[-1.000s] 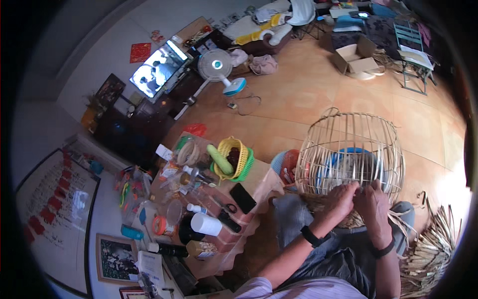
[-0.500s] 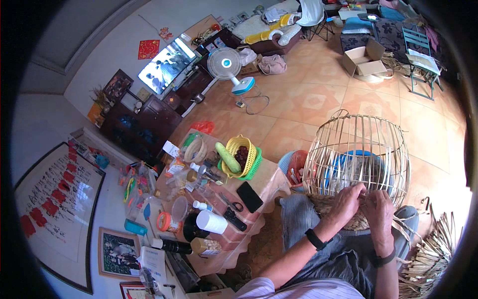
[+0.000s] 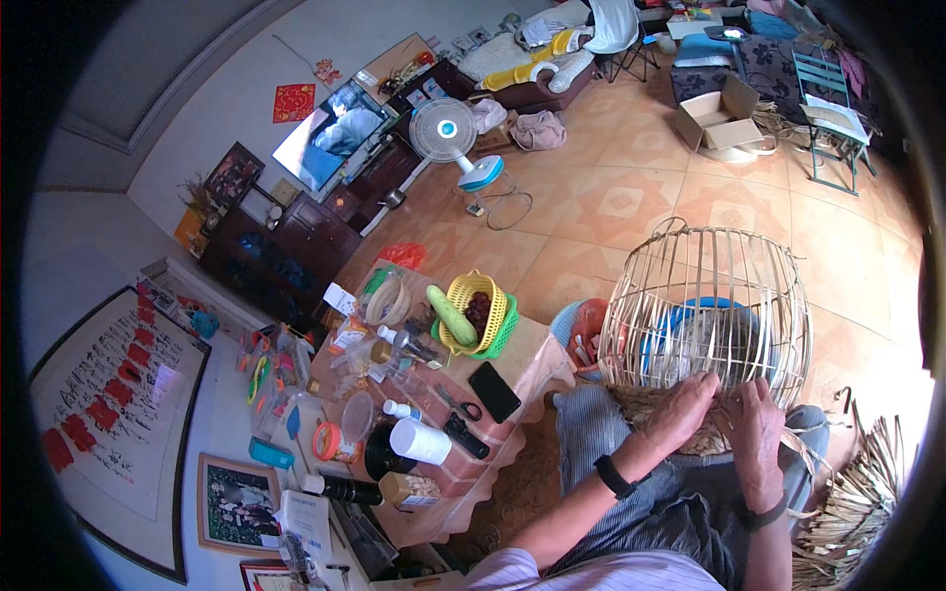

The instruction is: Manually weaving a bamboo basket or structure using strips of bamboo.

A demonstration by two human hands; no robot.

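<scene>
A large wicker basket frame [image 3: 807, 325] of thin pale ribs leans over my lap, its ribs fanning away from me. At its near end runs a band of thick straw weave [image 3: 641, 402]. My left hand [image 3: 682, 409] is closed at this band, fingertips pinched on a straw strand. Just beside it, my right hand [image 3: 754, 422] pinches at the same edge, also on what looks like a straw strand. The exact grip is partly hidden by the fingers. Loose straw ends [image 3: 803, 451] trail out past my right wrist.
A heap of dry straw [image 3: 857, 502] lies at lower right. Beyond the ribs stands a blue basin [image 3: 655, 335], with a red-lined tub [image 3: 589, 330] left of it. The cluttered table [image 3: 537, 355] at left holds a phone [image 3: 494, 390], scissors [image 3: 461, 402], jars and a yellow basket [image 3: 456, 292].
My hands have moved slightly apart, the left one shifting a little down and left from the right. The basket frame stays nearly in place. The television picture differs.
</scene>
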